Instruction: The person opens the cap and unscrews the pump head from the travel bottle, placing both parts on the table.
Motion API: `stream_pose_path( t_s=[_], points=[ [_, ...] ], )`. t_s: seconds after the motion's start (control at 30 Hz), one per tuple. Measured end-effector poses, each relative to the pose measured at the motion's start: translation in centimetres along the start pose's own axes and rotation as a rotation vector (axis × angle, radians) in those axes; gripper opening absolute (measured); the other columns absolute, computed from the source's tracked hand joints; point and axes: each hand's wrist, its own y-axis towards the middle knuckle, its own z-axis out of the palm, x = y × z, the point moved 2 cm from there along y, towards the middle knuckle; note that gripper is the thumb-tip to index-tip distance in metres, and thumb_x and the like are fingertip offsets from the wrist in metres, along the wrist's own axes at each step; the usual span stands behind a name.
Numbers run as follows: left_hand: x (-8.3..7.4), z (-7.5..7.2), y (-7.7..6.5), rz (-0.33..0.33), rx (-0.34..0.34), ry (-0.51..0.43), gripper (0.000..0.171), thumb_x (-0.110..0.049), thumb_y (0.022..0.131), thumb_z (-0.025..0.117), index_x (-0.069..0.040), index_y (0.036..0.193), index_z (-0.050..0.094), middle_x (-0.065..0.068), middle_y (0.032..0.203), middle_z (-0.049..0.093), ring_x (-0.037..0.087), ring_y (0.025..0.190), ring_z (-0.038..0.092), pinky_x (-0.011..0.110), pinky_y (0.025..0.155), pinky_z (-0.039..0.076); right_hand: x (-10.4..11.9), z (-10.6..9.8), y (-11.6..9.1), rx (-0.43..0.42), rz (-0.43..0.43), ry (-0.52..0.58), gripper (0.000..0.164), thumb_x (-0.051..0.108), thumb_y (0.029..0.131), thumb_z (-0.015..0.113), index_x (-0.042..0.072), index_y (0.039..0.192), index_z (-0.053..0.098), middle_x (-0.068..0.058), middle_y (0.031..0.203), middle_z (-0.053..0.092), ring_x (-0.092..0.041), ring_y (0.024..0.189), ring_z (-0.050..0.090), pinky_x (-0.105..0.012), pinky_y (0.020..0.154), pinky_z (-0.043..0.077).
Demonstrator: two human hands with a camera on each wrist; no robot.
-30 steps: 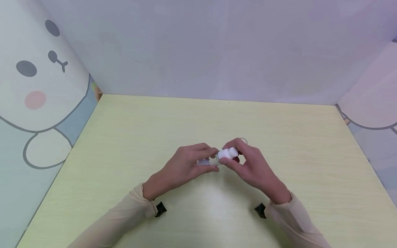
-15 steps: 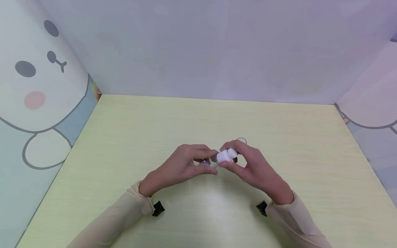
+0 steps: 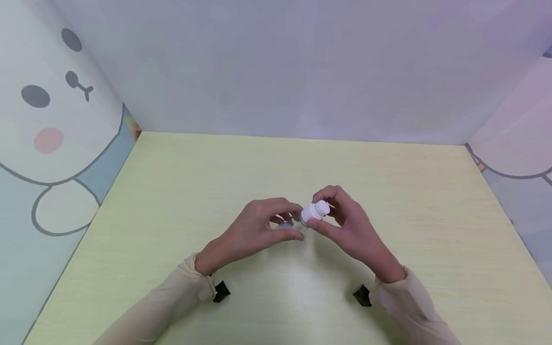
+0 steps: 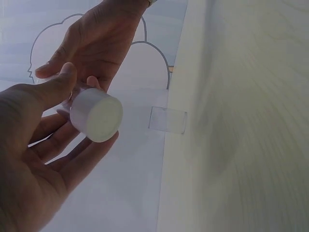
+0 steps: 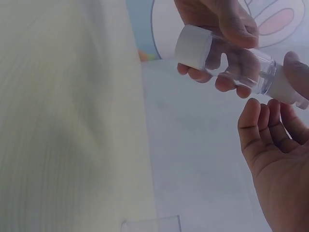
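Observation:
A small clear pump bottle [image 5: 229, 58] is held tilted above the table, its white base [image 4: 104, 118] toward the left and its stepped white top [image 3: 314, 212] toward the right. My left hand [image 3: 267, 223] grips the clear body, with thumb and fingers on opposite sides. My right hand [image 3: 351, 230] has its thumb on the white top and curled fingertips close beneath it, while the index finger is lifted away in the head view. Whether every right fingertip touches is hidden. A clear cap [image 4: 167, 120] stands on the table behind the right hand.
A pale wood-grain table [image 3: 207, 167] lies beneath the hands. A plain wall [image 3: 302, 72] rises at its back edge, and cartoon-printed panels [image 3: 64, 191] flank both sides. Small black objects [image 3: 222, 291] sit at both sleeve cuffs.
My right hand has shifted slightly upward and its index finger has lifted off the white top. The bottle top tilts a little further up. The left hand holds nearly still.

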Motion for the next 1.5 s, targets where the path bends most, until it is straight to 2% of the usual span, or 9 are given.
stream_pose_path(
  t_s=[0.2, 0.33, 0.47, 0.7, 0.8, 1.0, 1.1, 1.37, 1.5],
  points=[
    [0.0, -0.07, 0.08, 0.017, -0.002, 0.008, 0.037, -0.033, 0.082, 0.079, -0.022, 0.115, 0.067, -0.009, 0.098, 0.069, 0.004, 0.086, 0.066, 0.016, 0.078, 0.058, 0.35, -0.35, -0.06, 0.035, -0.037, 0.084, 0.035, -0.003, 0.087, 0.07, 0.006, 0.117, 0.056, -0.006, 0.112, 0.056, -0.018, 0.099, 0.057, -0.022, 0.088, 0.054],
    [0.01, -0.1, 0.06, 0.024, -0.003, 0.012, 0.038, -0.033, 0.083, 0.079, -0.02, 0.116, 0.067, -0.006, 0.099, 0.07, 0.004, 0.087, 0.066, 0.016, 0.078, 0.058, 0.44, -0.59, -0.05, 0.066, -0.11, 0.093, 0.036, -0.008, 0.088, 0.066, 0.004, 0.12, 0.057, -0.008, 0.112, 0.057, -0.019, 0.099, 0.058, -0.024, 0.089, 0.053],
    [0.05, -0.07, 0.05, 0.018, -0.006, 0.014, 0.038, -0.033, 0.083, 0.079, -0.021, 0.116, 0.067, -0.01, 0.099, 0.069, 0.004, 0.086, 0.066, 0.017, 0.078, 0.058, 0.44, -0.73, -0.06, 0.103, -0.137, 0.086, 0.038, -0.01, 0.09, 0.062, 0.005, 0.124, 0.056, -0.008, 0.115, 0.058, -0.019, 0.101, 0.059, -0.024, 0.091, 0.053],
    [0.08, -0.03, 0.05, 0.006, -0.015, 0.018, 0.038, -0.032, 0.082, 0.08, -0.021, 0.116, 0.068, -0.006, 0.099, 0.07, 0.004, 0.085, 0.065, 0.016, 0.078, 0.058, 0.61, -0.9, -0.11, 0.098, -0.038, 0.1, 0.056, -0.008, 0.086, 0.068, 0.009, 0.134, 0.045, -0.01, 0.125, 0.052, -0.02, 0.111, 0.056, -0.024, 0.099, 0.052],
    [-0.02, -0.04, 0.04, 0.008, -0.018, 0.023, 0.039, -0.032, 0.081, 0.08, -0.021, 0.116, 0.067, -0.005, 0.1, 0.07, 0.005, 0.085, 0.065, 0.017, 0.079, 0.058, 0.44, -0.68, -0.09, 0.059, 0.012, 0.086, 0.055, -0.004, 0.085, 0.072, 0.01, 0.129, 0.042, -0.008, 0.12, 0.051, -0.019, 0.106, 0.057, -0.024, 0.092, 0.054],
    [-0.16, -0.11, 0.04, 0.03, -0.023, 0.054, 0.04, -0.034, 0.081, 0.08, -0.02, 0.116, 0.067, -0.01, 0.099, 0.068, 0.006, 0.084, 0.064, 0.016, 0.078, 0.057, 0.08, -0.31, -0.09, 0.012, 0.09, 0.025, 0.04, 0.006, 0.086, 0.074, 0.015, 0.113, 0.046, -0.003, 0.11, 0.054, -0.018, 0.094, 0.063, -0.029, 0.075, 0.058],
    [-0.16, -0.17, 0.07, 0.037, -0.024, 0.062, 0.04, -0.033, 0.081, 0.081, -0.02, 0.116, 0.067, -0.01, 0.098, 0.068, 0.006, 0.084, 0.064, 0.016, 0.078, 0.057, 0.13, -0.38, -0.08, 0.019, 0.085, 0.029, 0.037, 0.006, 0.087, 0.074, 0.015, 0.112, 0.047, -0.003, 0.109, 0.054, -0.018, 0.094, 0.063, -0.029, 0.076, 0.059],
    [-0.02, -0.26, 0.12, 0.054, -0.036, 0.074, 0.04, -0.034, 0.08, 0.081, -0.021, 0.116, 0.068, -0.011, 0.097, 0.067, 0.006, 0.083, 0.063, 0.016, 0.079, 0.057, 0.27, -0.8, -0.05, 0.071, 0.021, 0.068, 0.04, -0.002, 0.087, 0.071, 0.011, 0.118, 0.05, -0.004, 0.114, 0.054, -0.019, 0.102, 0.057, -0.025, 0.091, 0.055],
    [0.07, -0.29, 0.15, 0.056, -0.04, 0.077, 0.04, -0.033, 0.08, 0.081, -0.021, 0.116, 0.068, -0.011, 0.098, 0.068, 0.006, 0.084, 0.063, 0.016, 0.079, 0.057, 0.26, -0.89, -0.04, 0.09, -0.038, 0.076, 0.041, -0.006, 0.087, 0.069, 0.009, 0.12, 0.052, -0.005, 0.115, 0.054, -0.019, 0.103, 0.056, -0.025, 0.092, 0.054]
  ],
)
